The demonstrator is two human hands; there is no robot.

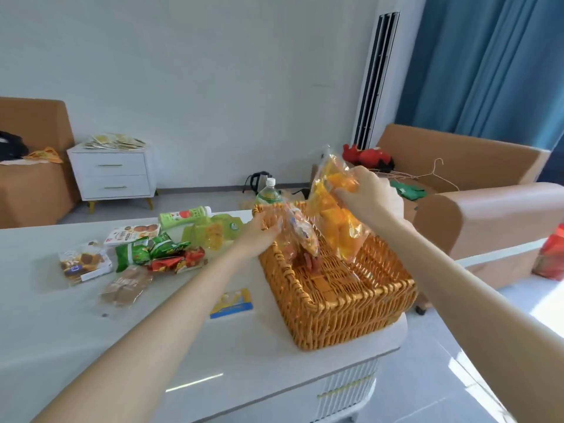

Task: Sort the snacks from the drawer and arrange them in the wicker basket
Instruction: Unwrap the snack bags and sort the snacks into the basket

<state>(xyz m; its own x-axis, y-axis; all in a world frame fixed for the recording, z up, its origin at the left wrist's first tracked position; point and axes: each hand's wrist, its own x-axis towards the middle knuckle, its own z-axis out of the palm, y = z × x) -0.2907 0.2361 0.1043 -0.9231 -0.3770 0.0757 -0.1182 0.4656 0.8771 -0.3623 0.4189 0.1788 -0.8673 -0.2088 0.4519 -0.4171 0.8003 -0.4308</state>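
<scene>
Right hand [369, 196] grips the orange snack bag [331, 215]; left hand [263, 230] pinches a smaller packet [302, 236] beside it. Both seem light and slippery, so hold the seams.

Bright daylight from right — soft, edges warped.

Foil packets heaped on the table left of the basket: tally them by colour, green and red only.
Green foil packets: 2
Red foil packets: 2
Total: 4
</scene>
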